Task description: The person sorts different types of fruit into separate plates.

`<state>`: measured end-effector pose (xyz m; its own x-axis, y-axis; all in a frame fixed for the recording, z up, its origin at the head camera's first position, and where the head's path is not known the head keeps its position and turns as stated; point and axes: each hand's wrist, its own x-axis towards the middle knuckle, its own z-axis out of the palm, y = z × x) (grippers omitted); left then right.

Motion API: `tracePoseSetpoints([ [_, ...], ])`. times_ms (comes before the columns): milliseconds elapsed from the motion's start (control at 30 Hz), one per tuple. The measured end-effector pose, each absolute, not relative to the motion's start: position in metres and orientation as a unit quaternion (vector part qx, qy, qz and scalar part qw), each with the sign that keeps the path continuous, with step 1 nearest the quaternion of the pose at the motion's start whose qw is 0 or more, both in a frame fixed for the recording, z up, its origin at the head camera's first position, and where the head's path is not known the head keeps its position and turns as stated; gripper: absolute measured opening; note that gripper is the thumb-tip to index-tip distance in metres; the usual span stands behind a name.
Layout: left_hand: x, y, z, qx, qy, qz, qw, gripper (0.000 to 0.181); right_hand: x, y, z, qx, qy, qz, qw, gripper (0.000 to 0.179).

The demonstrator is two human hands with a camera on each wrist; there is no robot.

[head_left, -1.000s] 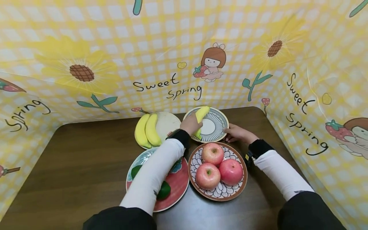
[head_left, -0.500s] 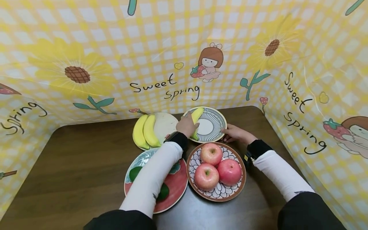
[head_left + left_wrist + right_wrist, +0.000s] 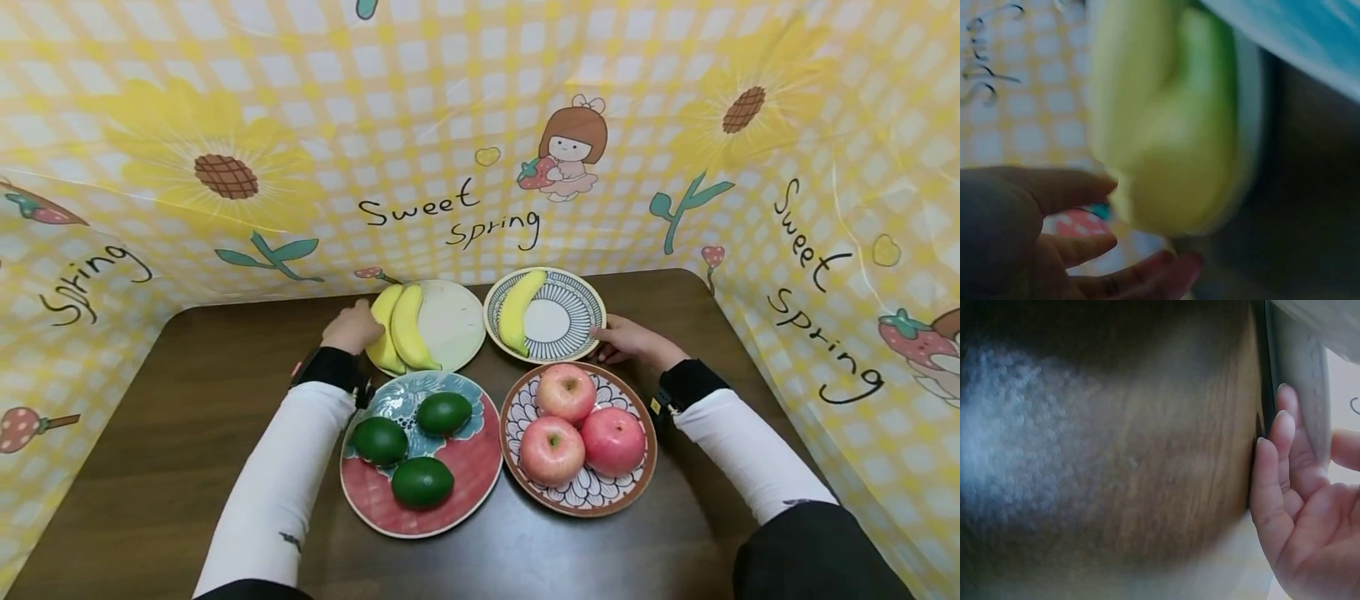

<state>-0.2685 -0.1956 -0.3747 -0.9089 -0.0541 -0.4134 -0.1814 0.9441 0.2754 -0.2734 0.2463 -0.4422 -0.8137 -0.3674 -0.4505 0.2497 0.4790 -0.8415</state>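
Note:
My left hand (image 3: 354, 327) is at the outer side of the left banana (image 3: 385, 332) on the cream plate (image 3: 459, 321). In the left wrist view its thumb (image 3: 1085, 187) tip is right at the banana's edge, with the other fingers spread below. A second banana (image 3: 412, 325) lies alongside on the same plate. My right hand (image 3: 637, 343) grips the right rim of the striped black-and-white plate (image 3: 573, 329), thumb over the edge and fingers below it. A single banana (image 3: 520, 315) rests on this plate's left side.
Nearer stands a red and blue plate (image 3: 480, 492) with three dark green oval fruits (image 3: 423, 482). To its right, a brown-rimmed plate (image 3: 648, 450) bears three apples (image 3: 552, 451). All stand on a dark wooden table (image 3: 225, 400), backed by a yellow checked cloth (image 3: 420, 117).
My left hand has let go of the banana on the striped plate and moved left to the outer banana on the cream plate. My right hand has stayed at the striped plate's rim.

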Motion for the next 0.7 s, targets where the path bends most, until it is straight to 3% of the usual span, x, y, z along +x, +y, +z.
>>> tracePoseSetpoints([
  [100, -0.265, -0.208, -0.381, -0.054, 0.949, 0.199, 0.239, 0.08, -0.272, 0.247, -0.441, -0.037, 0.806, -0.505, 0.306, 0.045],
  [267, -0.269, -0.211, -0.392, -0.053, 0.934, 0.245, 0.255, 0.094, -0.272, 0.247, -0.442, -0.047, 0.807, -0.503, 0.307, 0.046],
  [567, -0.272, -0.2, -0.401, -0.098, 0.968, 0.142, 0.18, 0.08, -0.273, 0.242, -0.442, -0.049, 0.81, -0.498, 0.306, 0.044],
  [700, -0.27, -0.199, -0.397, -0.095, 0.972, 0.13, 0.17, 0.082, -0.274, 0.241, -0.44, -0.045, 0.81, -0.495, 0.31, 0.045],
])
